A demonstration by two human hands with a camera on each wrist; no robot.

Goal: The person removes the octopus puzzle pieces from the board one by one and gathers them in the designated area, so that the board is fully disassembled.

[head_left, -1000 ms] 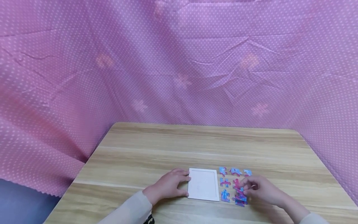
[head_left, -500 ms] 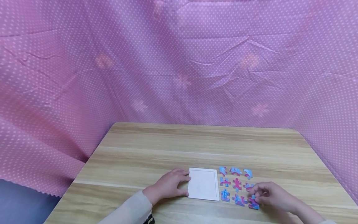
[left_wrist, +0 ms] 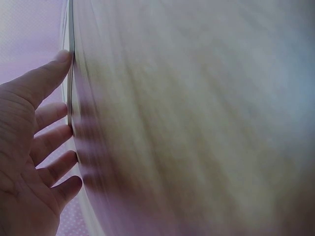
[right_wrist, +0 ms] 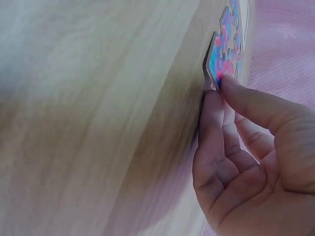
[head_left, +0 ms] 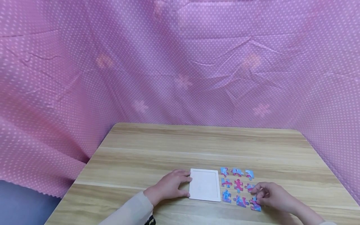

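My left hand (head_left: pixel 170 185) lies against the left edge of a white puzzle tray (head_left: pixel 204 185), fingers fairly straight and fingertips right at its rim. In the left wrist view the thumb and fingers (left_wrist: pixel 51 140) line up along that thin edge. With thumb and finger, my right hand (head_left: pixel 274 197) pinches a blue and pink jigsaw piece (head_left: pixel 255 204) at the near right corner of a group of pieces. The right wrist view shows the held piece (right_wrist: pixel 216 66) tilted, one edge raised from the table, the thumb on its printed face.
Several other jigsaw pieces, such as a pink one (head_left: pixel 238 185) in the middle, lie spaced in rows right of the tray. They rest on a wood-grain table (head_left: pixel 157 150). A pink dotted cloth (head_left: pixel 180 62) hangs behind and around the table.
My right hand has moved right and toward the table's near edge, bringing the jigsaw piece from over the middle column to the near row's right end. The left hand and tray have stayed put.
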